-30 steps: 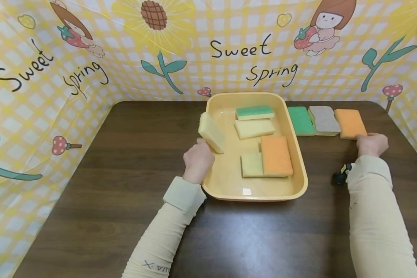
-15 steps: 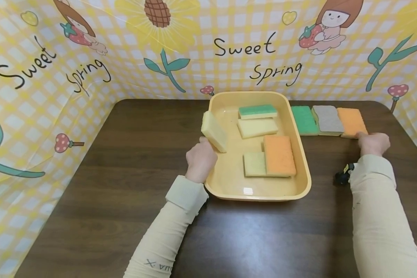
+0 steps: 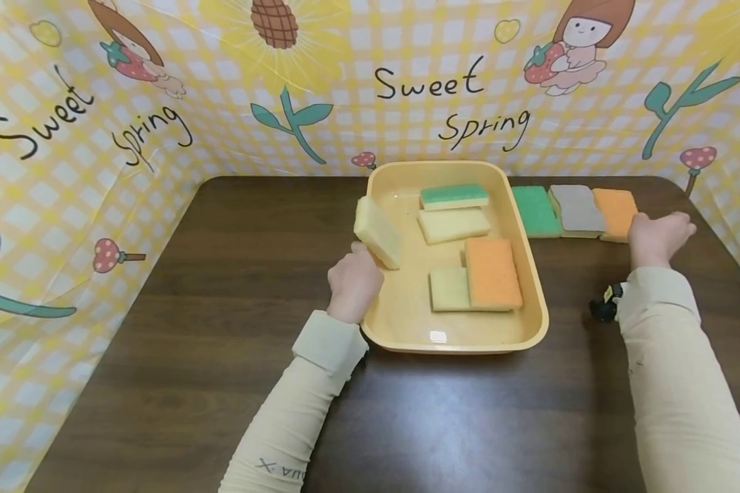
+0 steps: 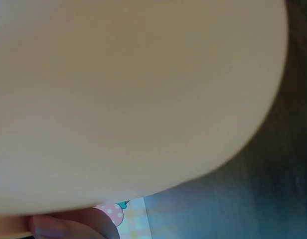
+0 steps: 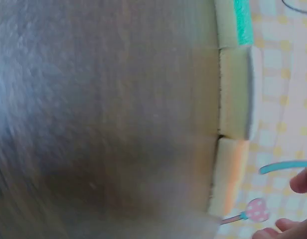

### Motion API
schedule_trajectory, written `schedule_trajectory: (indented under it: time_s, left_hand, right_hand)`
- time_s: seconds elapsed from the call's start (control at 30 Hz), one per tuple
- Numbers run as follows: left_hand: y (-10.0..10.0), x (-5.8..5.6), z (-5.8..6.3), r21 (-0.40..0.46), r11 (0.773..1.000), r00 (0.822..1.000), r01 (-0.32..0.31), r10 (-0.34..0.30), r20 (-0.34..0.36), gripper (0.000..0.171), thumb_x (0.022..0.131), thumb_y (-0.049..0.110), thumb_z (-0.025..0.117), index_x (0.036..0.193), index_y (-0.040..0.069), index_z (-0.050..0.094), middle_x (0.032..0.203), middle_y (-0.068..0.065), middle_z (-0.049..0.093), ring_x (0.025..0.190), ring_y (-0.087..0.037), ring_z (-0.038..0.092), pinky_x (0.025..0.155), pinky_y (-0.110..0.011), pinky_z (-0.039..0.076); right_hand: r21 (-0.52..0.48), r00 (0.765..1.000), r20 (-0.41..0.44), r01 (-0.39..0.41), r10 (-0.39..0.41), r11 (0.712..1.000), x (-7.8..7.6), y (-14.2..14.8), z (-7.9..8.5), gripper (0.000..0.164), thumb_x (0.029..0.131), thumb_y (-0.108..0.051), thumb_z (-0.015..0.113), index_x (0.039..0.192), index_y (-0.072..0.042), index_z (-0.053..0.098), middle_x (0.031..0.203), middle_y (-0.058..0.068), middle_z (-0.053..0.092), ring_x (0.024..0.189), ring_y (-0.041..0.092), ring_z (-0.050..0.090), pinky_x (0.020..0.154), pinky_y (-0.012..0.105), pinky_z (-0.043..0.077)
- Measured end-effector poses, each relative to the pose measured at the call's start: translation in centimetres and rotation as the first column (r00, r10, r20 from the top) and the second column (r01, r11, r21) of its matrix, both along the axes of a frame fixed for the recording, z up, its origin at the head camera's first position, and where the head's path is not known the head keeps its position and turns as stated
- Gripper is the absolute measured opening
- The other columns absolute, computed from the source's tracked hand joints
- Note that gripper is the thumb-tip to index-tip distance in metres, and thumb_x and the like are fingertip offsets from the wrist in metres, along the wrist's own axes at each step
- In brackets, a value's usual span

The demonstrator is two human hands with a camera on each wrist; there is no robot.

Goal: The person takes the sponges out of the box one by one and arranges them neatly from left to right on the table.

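At its left rim, my left hand [image 3: 355, 282] grips a yellow plastic tray [image 3: 453, 344]. A pale yellow sponge [image 3: 377, 234] leans on that rim just beyond the knuckles. In the left wrist view, the tray wall [image 4: 143, 99] fills most of the picture, with curled fingers [image 4: 69, 226] at its edge. My right hand [image 3: 660, 238] is beside the right end of an orange sponge [image 3: 617, 215] on the table. Its thumb and fingers are spread apart in the right wrist view, holding nothing. A grey sponge [image 3: 576, 209] and a green sponge [image 3: 535, 211] continue the row leftward.
Inside the tray lie a green-topped sponge [image 3: 453, 196], a pale sponge [image 3: 453, 226], and a larger orange sponge [image 3: 493, 274] overlapping another pale green sponge [image 3: 450, 289]. Printed cloth [image 3: 432, 41] hangs along the back and left of the dark wooden table [image 3: 222, 274].
My right hand has let go of the orange sponge's near right corner and risen slightly, its fingers loosening. The sponge row keeps its place. My left hand stays at the tray's rim.
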State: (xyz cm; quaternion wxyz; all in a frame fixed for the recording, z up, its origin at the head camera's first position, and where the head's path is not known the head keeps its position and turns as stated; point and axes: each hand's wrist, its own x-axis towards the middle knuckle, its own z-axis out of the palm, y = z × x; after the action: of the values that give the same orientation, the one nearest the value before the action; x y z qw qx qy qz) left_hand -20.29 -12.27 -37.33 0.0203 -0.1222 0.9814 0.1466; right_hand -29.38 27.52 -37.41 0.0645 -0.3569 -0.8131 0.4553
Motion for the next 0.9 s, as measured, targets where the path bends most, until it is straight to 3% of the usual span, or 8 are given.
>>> schedule_trajectory:
  time_s: [0.17, 0.47, 0.63, 0.77, 0.9]
  left_hand:
    - [0.1, 0.0, 0.0, -0.001, 1.000, 1.000, 0.001, -0.001, 0.005, 0.017, 0.093, 0.011, 0.045, 0.103, -0.002, 0.052, 0.086, -0.021, 0.068, 0.078, -0.034, 0.069, 0.067, -0.047, 0.055]
    - [0.1, -0.1, 0.1, -0.004, 1.000, 1.000, 0.000, 0.000, 0.024, 0.018, 0.094, 0.012, 0.045, 0.104, -0.002, 0.051, 0.089, -0.022, 0.069, 0.082, -0.034, 0.069, 0.070, -0.048, 0.054]
    - [0.2, -0.1, 0.1, -0.002, 1.000, 1.000, -0.004, 0.004, 0.031, 0.017, 0.094, 0.012, 0.045, 0.103, -0.001, 0.051, 0.089, -0.021, 0.069, 0.081, -0.034, 0.069, 0.069, -0.048, 0.054]
    - [0.2, -0.2, 0.0, -0.005, 1.000, 1.000, -0.007, 0.007, 0.025, 0.017, 0.094, 0.012, 0.044, 0.103, -0.001, 0.051, 0.088, -0.021, 0.069, 0.080, -0.034, 0.069, 0.069, -0.047, 0.054]
    - [0.1, -0.2, 0.0, 0.000, 1.000, 1.000, -0.010, 0.010, 0.023, 0.018, 0.094, 0.012, 0.044, 0.103, -0.001, 0.051, 0.090, -0.022, 0.069, 0.082, -0.035, 0.069, 0.070, -0.048, 0.054]
  right_hand:
    - [-0.016, 0.993, -0.109, 0.033, -0.035, 0.999, -0.4, -0.9, 1.6, 0.059, 0.094, -0.026, 0.040, 0.149, -0.010, 0.026, 0.156, 0.009, 0.019, 0.143, 0.015, 0.022, 0.116, 0.019, 0.020]
    - [0.033, 0.974, -0.188, -0.126, 0.131, 0.991, -0.2, -5.1, 4.5, 0.058, 0.094, -0.026, 0.039, 0.149, -0.010, 0.027, 0.154, 0.009, 0.026, 0.138, 0.016, 0.029, 0.113, 0.023, 0.028]
    - [-0.028, 0.933, -0.282, -0.240, 0.222, 0.970, 0.4, -8.2, 6.5, 0.055, 0.097, -0.031, 0.034, 0.149, -0.012, 0.028, 0.155, 0.006, 0.028, 0.140, 0.013, 0.030, 0.113, 0.024, 0.029]
    - [-0.067, 0.890, -0.326, -0.358, 0.318, 0.931, 1.2, -11.0, 7.9, 0.055, 0.099, -0.032, 0.032, 0.150, -0.014, 0.026, 0.157, 0.005, 0.026, 0.142, 0.014, 0.029, 0.115, 0.028, 0.028]
    - [-0.014, 0.835, -0.340, -0.465, 0.433, 0.885, 2.3, -13.4, 8.6, 0.056, 0.096, -0.027, 0.037, 0.149, -0.012, 0.029, 0.156, 0.009, 0.028, 0.143, 0.021, 0.031, 0.116, 0.034, 0.028]
